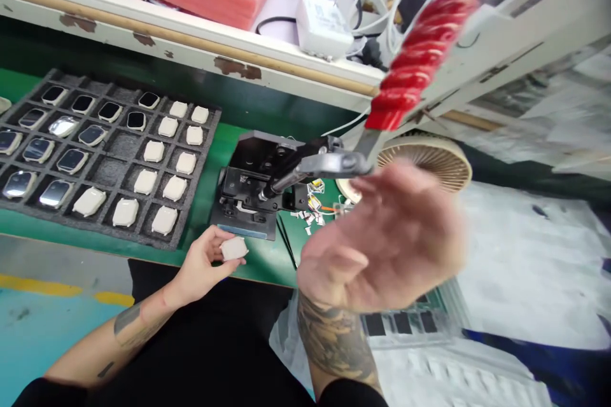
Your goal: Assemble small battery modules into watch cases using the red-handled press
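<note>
The cream, rounded-square watch-like case sits in the left hand, pinched between thumb and fingers at the bench's near edge. It looks light, stiff and perhaps slippery, its glass fragile; the side edges seem the best hold. The right hand, blurred, is spread with nothing visible in it, near one red ribbed lever handle; contact I cannot tell. One black metal press stands just beyond the case. Left, one grey felt tray shows thirteen dark-faced watches and eleven cream-backed ones.
</note>
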The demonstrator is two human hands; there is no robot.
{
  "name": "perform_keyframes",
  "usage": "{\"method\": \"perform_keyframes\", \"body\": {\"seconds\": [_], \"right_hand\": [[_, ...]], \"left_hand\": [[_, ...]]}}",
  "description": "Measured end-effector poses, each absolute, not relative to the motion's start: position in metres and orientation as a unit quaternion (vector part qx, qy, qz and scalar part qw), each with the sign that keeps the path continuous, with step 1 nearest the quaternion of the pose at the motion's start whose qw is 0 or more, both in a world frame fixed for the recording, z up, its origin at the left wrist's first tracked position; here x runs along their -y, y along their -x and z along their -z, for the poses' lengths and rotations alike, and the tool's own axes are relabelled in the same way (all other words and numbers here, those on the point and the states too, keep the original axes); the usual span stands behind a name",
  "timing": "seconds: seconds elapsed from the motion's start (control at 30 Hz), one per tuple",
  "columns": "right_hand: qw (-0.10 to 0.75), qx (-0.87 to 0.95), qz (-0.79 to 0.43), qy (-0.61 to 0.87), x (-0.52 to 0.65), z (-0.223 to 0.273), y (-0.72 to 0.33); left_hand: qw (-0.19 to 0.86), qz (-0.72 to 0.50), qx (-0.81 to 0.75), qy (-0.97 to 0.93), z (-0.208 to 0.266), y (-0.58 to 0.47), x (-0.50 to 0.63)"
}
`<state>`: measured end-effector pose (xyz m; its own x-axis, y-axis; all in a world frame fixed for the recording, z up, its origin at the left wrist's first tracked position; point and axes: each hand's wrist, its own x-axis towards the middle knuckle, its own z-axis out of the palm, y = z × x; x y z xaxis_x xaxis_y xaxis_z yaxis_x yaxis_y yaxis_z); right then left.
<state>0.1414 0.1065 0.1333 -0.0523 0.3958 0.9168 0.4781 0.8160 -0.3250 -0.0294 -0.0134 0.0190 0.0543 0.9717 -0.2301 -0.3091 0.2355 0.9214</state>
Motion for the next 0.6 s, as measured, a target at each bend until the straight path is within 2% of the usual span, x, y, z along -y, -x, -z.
{"method": "perform_keyframes", "body": {"seconds": [0.07, 0.1, 0.17, 0.27, 0.37, 0.43, 0.6], "right_hand": [[0.664, 0.685, 0.014, 0.3, -0.087, -0.107, -0.147], [0.641, 0.701, -0.035, 0.309, -0.076, -0.09, -0.151], [0.526, 0.763, -0.121, 0.357, -0.061, -0.055, -0.155], [0.334, 0.832, -0.14, 0.42, -0.06, -0.014, -0.152], [0.236, 0.848, -0.141, 0.452, -0.076, 0.001, -0.141], [0.243, 0.836, -0.16, 0.466, -0.084, 0.001, -0.137], [0.357, 0.762, -0.23, 0.488, -0.058, -0.009, -0.152]], "left_hand": [[0.594, -0.503, -0.486, -0.397, -0.021, 0.035, 0.016], [0.571, -0.497, -0.498, -0.422, -0.022, 0.037, 0.017], [0.527, -0.484, -0.518, -0.469, -0.022, 0.042, 0.021], [0.477, -0.475, -0.526, -0.521, -0.02, 0.044, 0.024], [0.419, -0.476, -0.524, -0.569, -0.019, 0.042, 0.022], [0.361, -0.476, -0.533, -0.599, -0.02, 0.042, 0.019], [0.184, -0.426, -0.59, -0.66, -0.023, 0.039, 0.003]]}}
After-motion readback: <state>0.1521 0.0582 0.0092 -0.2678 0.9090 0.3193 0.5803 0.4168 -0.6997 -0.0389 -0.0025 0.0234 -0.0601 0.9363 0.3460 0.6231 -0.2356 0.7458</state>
